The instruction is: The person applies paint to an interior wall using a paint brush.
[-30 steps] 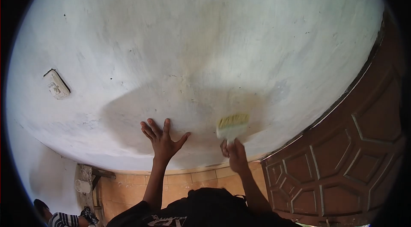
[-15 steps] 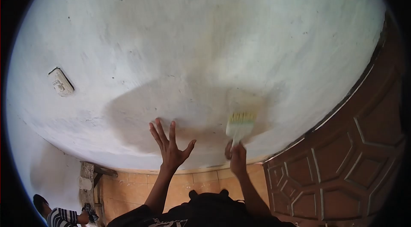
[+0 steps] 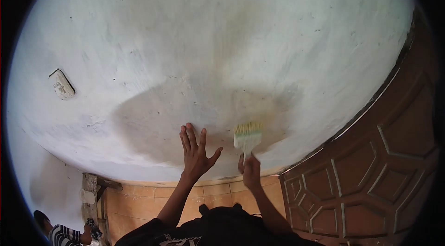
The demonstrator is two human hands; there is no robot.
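A wide paintbrush with pale yellowish bristles and a light body is gripped by its handle in my right hand. Its bristles point up and lie against the whitish wall, within the shadow I cast. To the left of the brush, my left hand holds nothing; its fingers stretch upward near the wall surface and the thumb sticks out to the right. The wall shows uneven, streaky paint with small dark chips and greyish patches.
A whitish switch plate sits on the wall at left. Brown panelled door fills the right side. Orange floor tiles lie below. At lower left are a rough wooden stand and another person in a striped top.
My left hand has shifted right and its fingers have drawn closer together. The brush in my right hand has moved slightly left, and the whole view has shifted a little.
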